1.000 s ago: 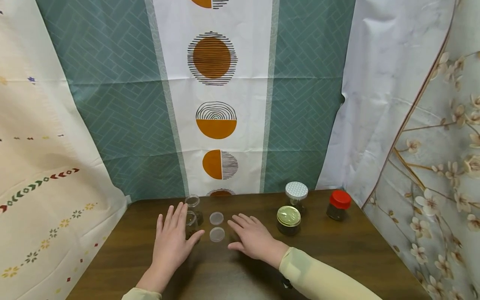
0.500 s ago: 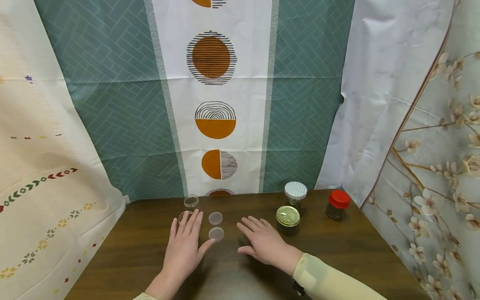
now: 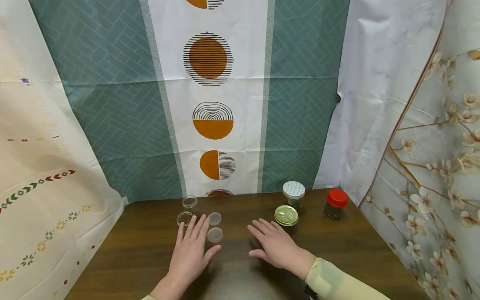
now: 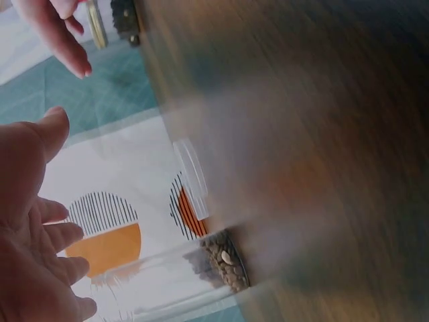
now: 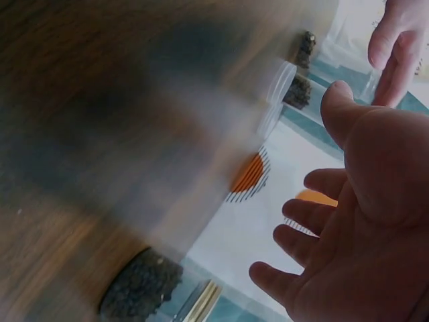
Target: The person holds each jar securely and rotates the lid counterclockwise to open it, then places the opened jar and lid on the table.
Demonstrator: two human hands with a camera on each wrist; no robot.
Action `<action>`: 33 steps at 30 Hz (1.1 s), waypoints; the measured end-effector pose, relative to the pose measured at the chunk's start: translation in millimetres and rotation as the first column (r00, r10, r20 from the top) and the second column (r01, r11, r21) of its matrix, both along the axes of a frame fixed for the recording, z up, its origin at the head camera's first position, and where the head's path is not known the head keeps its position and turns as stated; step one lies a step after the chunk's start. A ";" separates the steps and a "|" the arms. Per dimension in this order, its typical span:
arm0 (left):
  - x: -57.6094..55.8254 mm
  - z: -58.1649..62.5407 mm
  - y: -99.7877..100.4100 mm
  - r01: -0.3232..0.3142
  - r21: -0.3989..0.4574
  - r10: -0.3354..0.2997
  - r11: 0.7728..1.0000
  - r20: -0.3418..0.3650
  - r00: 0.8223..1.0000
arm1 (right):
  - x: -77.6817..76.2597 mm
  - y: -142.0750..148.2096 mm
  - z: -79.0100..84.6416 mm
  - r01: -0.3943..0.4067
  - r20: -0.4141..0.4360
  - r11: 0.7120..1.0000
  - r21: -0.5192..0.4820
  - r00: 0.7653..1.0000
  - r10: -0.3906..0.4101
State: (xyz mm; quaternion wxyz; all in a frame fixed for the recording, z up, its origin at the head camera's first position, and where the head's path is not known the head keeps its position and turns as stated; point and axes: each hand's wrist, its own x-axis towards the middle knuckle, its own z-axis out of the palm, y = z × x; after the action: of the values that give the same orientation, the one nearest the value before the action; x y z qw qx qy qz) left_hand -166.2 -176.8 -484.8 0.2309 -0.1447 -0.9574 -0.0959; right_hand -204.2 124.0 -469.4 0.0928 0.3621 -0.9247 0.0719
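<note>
1. Grip — released; our left hand (image 3: 190,256) and right hand (image 3: 277,246) hover, fingers extended, above the table (image 3: 232,275).
2. Clear jars (image 4: 229,261), two — upright, just beyond our left hand.
3. Clear lids (image 3: 215,235), two — right of those jars.
4. Gold-topped jar (image 3: 286,214) — just beyond our right hand.

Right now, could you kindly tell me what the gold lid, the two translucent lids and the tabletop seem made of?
Gold lid: probably metal, shiny, with bright reflections.
Translucent lids: likely plastic, cloudy, letting brown show through.
Tabletop: wood or wood-look laminate, smooth, with grain streaks and soft sheen.
</note>
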 end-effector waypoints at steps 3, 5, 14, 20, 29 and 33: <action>-0.3 -1.6 3.0 0.010 -0.013 -0.010 1.000 -0.001 1.000 | 0.8 6.1 1.6 0.021 0.016 1.000 -0.005 1.000 -0.021; -0.3 -2.2 4.8 0.018 -0.024 -0.018 1.000 -0.008 1.000 | 1.5 11.0 2.4 0.034 0.031 0.999 -0.009 0.999 -0.034; 0.8 -2.2 10.8 0.038 -0.044 -0.040 0.998 -0.046 0.998 | 5.5 34.0 5.5 0.073 0.027 0.997 -0.034 0.997 -0.072; 3.2 -6.2 16.1 0.057 -0.049 -0.058 0.997 -0.034 0.998 | 4.3 45.8 6.5 0.107 0.015 0.993 -0.044 0.994 -0.107; 1.8 -10.0 27.4 0.093 -0.060 -0.094 0.994 -0.016 0.995 | -2.0 60.7 2.4 0.136 -0.049 0.989 -0.065 0.989 -0.140; 0.5 -10.6 31.9 0.099 -0.071 -0.099 0.993 -0.005 0.995 | -3.0 66.9 0.9 0.147 -0.056 0.987 -0.070 0.987 -0.151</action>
State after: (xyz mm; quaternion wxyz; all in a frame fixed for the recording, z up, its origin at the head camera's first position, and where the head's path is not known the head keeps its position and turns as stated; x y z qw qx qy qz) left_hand -165.7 -144.9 -495.4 0.2248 -0.2005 -0.9508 -0.0725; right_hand -207.3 190.8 -468.5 0.1378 0.2907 -0.9431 0.0843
